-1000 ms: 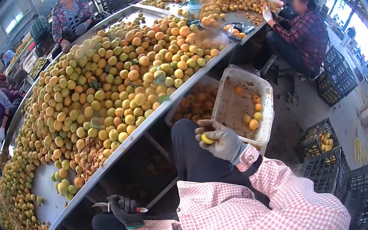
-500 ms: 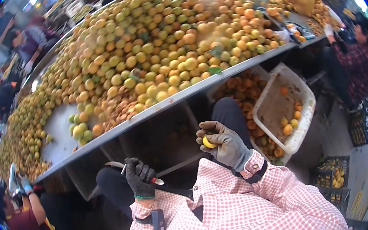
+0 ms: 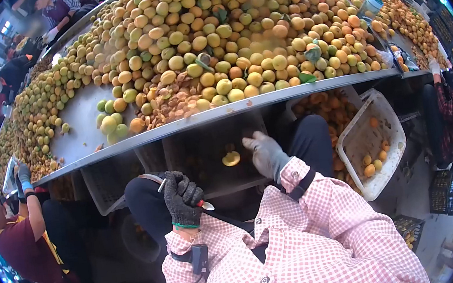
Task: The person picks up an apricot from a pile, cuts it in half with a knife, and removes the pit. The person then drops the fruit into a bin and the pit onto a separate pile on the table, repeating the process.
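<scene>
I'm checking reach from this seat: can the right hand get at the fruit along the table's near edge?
Probably yes: the right hand looks empty, and only the table's metal rim seems to stand between it and the nearest fruit.

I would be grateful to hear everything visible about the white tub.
The white tub looks like plastic, rectangular with rounded corners. It is open and apparently tilted, its inside stained brown, holding several orange-yellow fruits. It sits right of the right knee, beside heaped orange fruit; nothing grips it, its support is hidden.
</scene>
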Motion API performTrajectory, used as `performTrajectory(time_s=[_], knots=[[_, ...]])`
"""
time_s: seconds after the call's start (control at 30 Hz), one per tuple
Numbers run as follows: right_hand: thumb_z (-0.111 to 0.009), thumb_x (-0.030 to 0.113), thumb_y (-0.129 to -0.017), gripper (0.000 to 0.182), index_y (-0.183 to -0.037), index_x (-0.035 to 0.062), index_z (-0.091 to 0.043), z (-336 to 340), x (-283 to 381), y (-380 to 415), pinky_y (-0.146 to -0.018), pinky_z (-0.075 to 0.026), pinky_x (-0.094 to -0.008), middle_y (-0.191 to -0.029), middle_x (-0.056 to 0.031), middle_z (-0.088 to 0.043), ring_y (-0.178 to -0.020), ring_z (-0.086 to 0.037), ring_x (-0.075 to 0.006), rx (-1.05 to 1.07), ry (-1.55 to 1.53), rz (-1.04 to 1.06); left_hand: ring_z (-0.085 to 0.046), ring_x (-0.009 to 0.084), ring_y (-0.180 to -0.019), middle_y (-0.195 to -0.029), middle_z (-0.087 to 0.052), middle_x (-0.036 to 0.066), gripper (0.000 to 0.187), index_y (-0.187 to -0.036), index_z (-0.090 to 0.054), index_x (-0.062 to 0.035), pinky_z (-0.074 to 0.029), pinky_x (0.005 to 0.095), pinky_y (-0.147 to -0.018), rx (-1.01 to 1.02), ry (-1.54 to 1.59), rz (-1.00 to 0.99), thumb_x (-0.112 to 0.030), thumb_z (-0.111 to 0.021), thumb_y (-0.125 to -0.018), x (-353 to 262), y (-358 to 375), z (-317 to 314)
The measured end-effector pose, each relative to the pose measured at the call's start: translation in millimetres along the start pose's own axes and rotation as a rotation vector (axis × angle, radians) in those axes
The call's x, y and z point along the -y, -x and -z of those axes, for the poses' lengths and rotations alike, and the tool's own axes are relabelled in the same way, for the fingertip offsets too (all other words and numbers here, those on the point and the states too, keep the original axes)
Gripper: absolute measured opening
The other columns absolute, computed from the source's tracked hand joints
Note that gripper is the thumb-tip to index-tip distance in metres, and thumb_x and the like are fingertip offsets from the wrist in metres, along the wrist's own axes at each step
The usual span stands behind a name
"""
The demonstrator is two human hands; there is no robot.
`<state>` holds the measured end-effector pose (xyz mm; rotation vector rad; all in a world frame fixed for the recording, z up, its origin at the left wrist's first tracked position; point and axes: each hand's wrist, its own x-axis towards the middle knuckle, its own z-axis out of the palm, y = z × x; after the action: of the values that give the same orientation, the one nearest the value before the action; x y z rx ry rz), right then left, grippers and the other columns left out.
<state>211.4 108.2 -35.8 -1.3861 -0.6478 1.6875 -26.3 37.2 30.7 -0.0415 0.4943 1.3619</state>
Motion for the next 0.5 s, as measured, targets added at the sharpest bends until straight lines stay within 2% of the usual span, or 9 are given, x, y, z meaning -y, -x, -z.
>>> performTrajectory(time_s=[0.03,0.1,0.17,0.23,0.27,0.37,0.4,0.43,0.5], knots=[[-0.054,0.008,-0.089,0.028,-0.116,0.0029,-0.057,10.1,-10.0,-21.2,-0.081,-0.050,-0.0370,-0.104,-0.0159,-0.061,-0.097,-0.060,-0.0276,-0.154,0.342,0.111,-0.026,0.0047,-0.039,-0.055,-0.030,-0.006,0.021,-0.089,-0.056,-0.0120,-0.022,0.0219,-0.036,-0.008,0.007,-0.008,-0.028,-0.045,-0.098,-1.1,-0.2,-0.4],[-0.057,0.007,-0.083,0.020,-0.101,0.0048,-0.066,2.3,32.2,6.4,-0.080,-0.048,-0.0390,-0.098,-0.0205,-0.063,-0.095,-0.061,-0.0329,-0.136,0.867,0.299,-0.026,0.0047,-0.039,-0.055,-0.031,-0.006,0.021,-0.089,-0.057,-0.0122,-0.022,0.0219,-0.036,-0.032,0.002,-0.023,-0.028,-0.045,-0.098,-3.8,1.1,1.3],[-0.057,0.004,-0.079,0.016,-0.089,0.0052,-0.069,-3.3,38.3,-1.1,-0.075,-0.049,-0.0377,-0.090,-0.0199,-0.065,-0.089,-0.063,-0.0339,-0.158,0.856,0.363,-0.026,0.0048,-0.039,-0.055,-0.031,-0.006,0.022,-0.089,-0.057,-0.0124,-0.022,0.0219,-0.036,-0.057,0.025,-0.039,-0.029,-0.046,-0.098,-7.5,0.7,4.2],[-0.061,0.020,-0.080,0.022,-0.079,-0.0014,-0.059,-6.1,38.6,-19.6,-0.054,-0.041,-0.0379,-0.060,-0.0091,-0.050,-0.055,-0.050,-0.0245,-0.068,0.593,-0.050,-0.027,0.0048,-0.039,-0.054,-0.031,-0.006,0.022,-0.089,-0.057,-0.0126,-0.022,0.0219,-0.036,-0.085,0.050,-0.055,-0.029,-0.046,-0.098,-11.3,0.6,6.1],[-0.061,0.020,-0.080,0.022,-0.079,-0.0014,-0.059,-6.5,38.5,-27.2,-0.054,-0.041,-0.0379,-0.060,-0.0091,-0.050,-0.055,-0.050,-0.0245,-0.061,0.603,-0.064,-0.027,0.0049,-0.039,-0.054,-0.031,-0.007,0.023,-0.088,-0.058,-0.0132,-0.023,0.0220,-0.036,-0.112,0.023,-0.070,-0.031,-0.046,-0.098,-13.6,0.0,6.5],[-0.058,0.017,-0.077,0.016,-0.081,0.0023,-0.065,-11.8,40.9,-49.8,-0.061,-0.051,-0.0419,-0.066,-0.0175,-0.061,-0.064,-0.061,-0.0340,0.798,1.830,0.297,-0.027,0.0053,-0.038,-0.053,-0.031,-0.007,0.024,-0.088,-0.059,-0.0141,-0.023,0.0221,-0.036,-0.188,-0.017,-0.109,-0.033,-0.046,-0.097,-19.5,-3.0,5.3],[-0.060,0.018,-0.079,0.019,-0.093,0.0096,-0.069,-26.3,31.4,-57.4,-0.076,-0.052,-0.0355,-0.095,-0.0130,-0.067,-0.094,-0.064,-0.0304,0.895,2.112,0.076,-0.027,0.0055,-0.038,-0.053,-0.031,-0.007,0.025,-0.088,-0.059,-0.0144,-0.024,0.0222,-0.036,-0.228,-0.039,-0.129,-0.035,-0.047,-0.097,-20.7,-3.2,5.7],[-0.060,0.018,-0.079,0.019,-0.093,0.0096,-0.069,-33.9,22.0,-60.5,-0.076,-0.052,-0.0355,-0.095,-0.0130,-0.067,-0.094,-0.064,-0.0304,0.914,2.115,0.077,-0.027,0.0055,-0.038,-0.053,-0.031,-0.007,0.025,-0.088,-0.059,-0.0144,-0.024,0.0222,-0.036,-0.240,-0.032,-0.138,-0.035,-0.047,-0.097,-22.3,-2.5,7.3],[-0.054,0.021,-0.086,0.025,-0.105,0.0085,-0.064,-44.4,-0.6,-65.7,-0.084,-0.049,-0.0377,-0.112,-0.0167,-0.061,-0.107,-0.058,-0.0312,0.324,1.659,0.433,-0.028,0.0062,-0.037,-0.053,-0.031,-0.006,0.026,-0.088,-0.059,-0.0142,-0.025,0.0228,-0.036,-0.238,-0.084,-0.145,-0.036,-0.047,-0.097,-24.7,0.1,13.3]])
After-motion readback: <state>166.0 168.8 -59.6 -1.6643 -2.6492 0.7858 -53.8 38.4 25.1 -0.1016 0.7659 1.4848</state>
